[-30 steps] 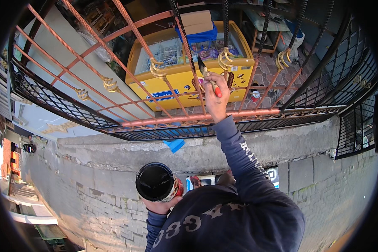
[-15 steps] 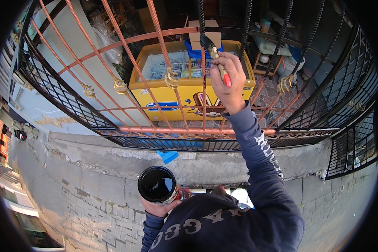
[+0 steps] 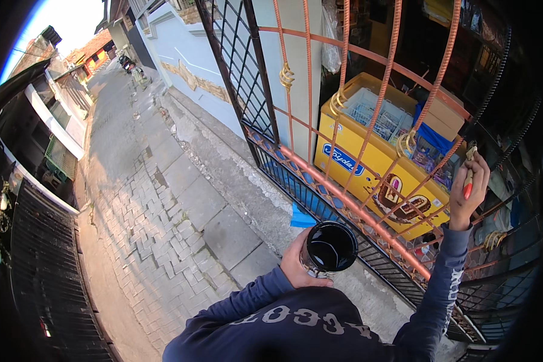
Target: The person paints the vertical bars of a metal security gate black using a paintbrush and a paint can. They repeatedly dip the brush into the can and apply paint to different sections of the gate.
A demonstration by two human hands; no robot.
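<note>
My right hand [image 3: 464, 208] grips a paintbrush [image 3: 470, 154] with a red-tipped handle, held up against the bars of a metal grille [image 3: 377, 105]. Most of these bars are copper-coloured and have gold twisted ornaments; a few at the upper right are black. Exactly where the bristles touch is hard to make out. Low in front of my body, my left hand [image 3: 294, 264] is wrapped round a can of black paint [image 3: 330, 248], its open top facing up.
Behind the grille stands a yellow chest freezer [image 3: 344, 154] with a cardboard box [image 3: 443, 114] by it. A blue object [image 3: 303, 217] lies at the grille's foot. A paved lane [image 3: 157, 205] stretches left, past a parked motorbike [image 3: 127, 63] and a dark gate [image 3: 39, 271].
The view has swung left, so the lane now shows and the grille sits farther right. Both hands keep their hold on the brush and the can.
</note>
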